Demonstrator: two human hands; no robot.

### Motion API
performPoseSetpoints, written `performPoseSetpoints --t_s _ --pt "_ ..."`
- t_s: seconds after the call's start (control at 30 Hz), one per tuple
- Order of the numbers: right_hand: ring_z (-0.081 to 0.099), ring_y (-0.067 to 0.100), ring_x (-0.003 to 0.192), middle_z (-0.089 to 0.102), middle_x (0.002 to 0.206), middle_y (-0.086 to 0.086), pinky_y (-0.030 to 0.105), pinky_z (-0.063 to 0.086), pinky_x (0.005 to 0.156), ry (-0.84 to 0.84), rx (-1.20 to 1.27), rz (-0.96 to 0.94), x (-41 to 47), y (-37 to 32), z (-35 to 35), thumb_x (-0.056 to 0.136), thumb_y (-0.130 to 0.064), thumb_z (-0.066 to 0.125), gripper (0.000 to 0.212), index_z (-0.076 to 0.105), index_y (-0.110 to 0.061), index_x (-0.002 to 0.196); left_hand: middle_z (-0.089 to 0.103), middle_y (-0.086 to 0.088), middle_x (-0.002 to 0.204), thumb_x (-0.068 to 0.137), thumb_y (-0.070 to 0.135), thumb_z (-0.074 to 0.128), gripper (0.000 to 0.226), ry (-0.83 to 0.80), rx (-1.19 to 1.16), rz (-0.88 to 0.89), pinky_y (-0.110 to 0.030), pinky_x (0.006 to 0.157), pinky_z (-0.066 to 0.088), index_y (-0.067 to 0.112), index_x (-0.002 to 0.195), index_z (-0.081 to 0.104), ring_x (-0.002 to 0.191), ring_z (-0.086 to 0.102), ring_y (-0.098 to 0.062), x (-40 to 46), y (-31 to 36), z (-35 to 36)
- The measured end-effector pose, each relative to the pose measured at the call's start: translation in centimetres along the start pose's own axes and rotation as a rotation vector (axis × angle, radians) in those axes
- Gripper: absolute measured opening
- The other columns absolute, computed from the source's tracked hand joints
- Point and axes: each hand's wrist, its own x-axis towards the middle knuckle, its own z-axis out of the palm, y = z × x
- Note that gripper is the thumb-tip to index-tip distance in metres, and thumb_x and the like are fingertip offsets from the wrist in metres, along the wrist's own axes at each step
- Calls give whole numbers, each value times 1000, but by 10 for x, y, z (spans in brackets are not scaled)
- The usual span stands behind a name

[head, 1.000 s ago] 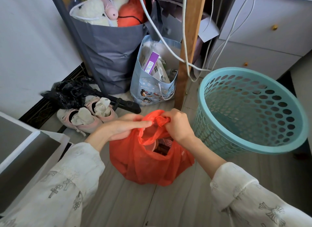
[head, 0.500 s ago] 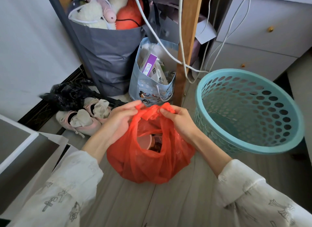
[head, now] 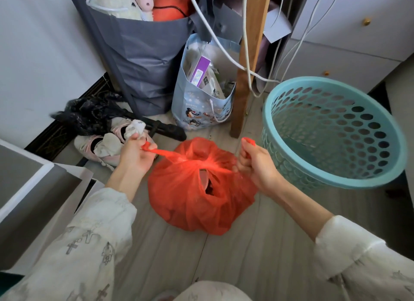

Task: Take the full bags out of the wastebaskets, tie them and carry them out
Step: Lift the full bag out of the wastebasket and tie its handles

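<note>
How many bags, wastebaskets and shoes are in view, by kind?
Bags: 4, namely the red trash bag, grey tote, blue gift bag and black plastic bag
Wastebaskets: 1, the teal wastebasket
Pink shoes: 2
Total: 7

floor (head: 257, 244): pale grey wood-look planks
wall (head: 33, 54): plain white, left; dark patterned skirting at base
desk leg (head: 251, 61): wood, upright, white cables hanging beside it
drawers (head: 358, 38): white, brass knobs, rear right
light: soft daylight
</note>
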Motion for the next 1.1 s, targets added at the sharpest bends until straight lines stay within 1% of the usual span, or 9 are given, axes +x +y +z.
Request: performPoseSetpoints --t_s 0.13,0.27,0.37,0.43,0.6,0.7,0.8,0.9,1.1 --pt "24 7 26 24 32 -8 21 31 40 112 -287 46 -10 19 -21 97 -17 40 42 31 -15 56 36 8 35 85 -15 16 43 82 100 -3 -14 33 21 20 65 32 27 27 -3 14 1 -28" --pt "23 3 26 23 48 2 13 23 31 188 -234 76 -11 25 -27 97 -17 40 39 35 -15 59 40 6 46 86 -11 25 39 54 70 52 -15 37 32 21 66 37 34 36 -4 14 -5 -38" --pt "42 4 41 43 55 3 17 37 41 265 -366 34 -15 21 -23 96 -33 41 36 51 -14 68 62 3 64 91 9 44 16 -99 -76 -19 -21 69 53 16 81 54 64 61 -7 -1 -12 -32" --pt "50 6 57 56 69 1 16 42 52 377 -409 54 -17 27 -20 93 -46 42 36 58 -15 84 59 2 72 90 24 50 14 -163 -59 -92 -27 85 51 16 82 56 75 60 -10 -10 -18 -28" --pt "62 25 74 65 102 19 35 52 71 455 -343 299 -24 55 -20 82 -72 29 77 59 -7 111 59 1 75 84 23 57 8 -301 343 -226 -21 64 56 15 81 55 69 65 -7 -30 -34 -13" --pt "62 22 88 61 110 14 34 55 61 470 -214 358 -28 60 -21 74 -78 37 80 53 -14 120 61 -6 102 83 11 59 20 -440 616 -153 -20 85 51 11 103 58 94 60 -11 -45 -42 -12" --pt "62 19 99 62 111 7 33 55 64 392 110 306 -30 61 -22 76 -65 53 64 54 -18 119 59 -2 120 73 19 71 44 -565 911 -9 -26 102 38 21 114 56 111 55 -11 -61 -51 -21" --pt "63 17 89 67 93 7 26 54 79 281 244 170 -35 62 -17 87 -28 60 24 62 -8 100 58 4 120 60 52 62 51 -537 1270 288 -33 106 36 26 104 64 117 52 -14 -59 -61 -31" --pt "53 21 87 53 89 8 25 39 85 304 -878 -118 -34 80 -7 81 -18 67 21 66 -1 70 65 -11 89 79 33 55 33 -241 1160 420 -40 85 45 4 94 63 85 60 -26 -65 -68 -19"
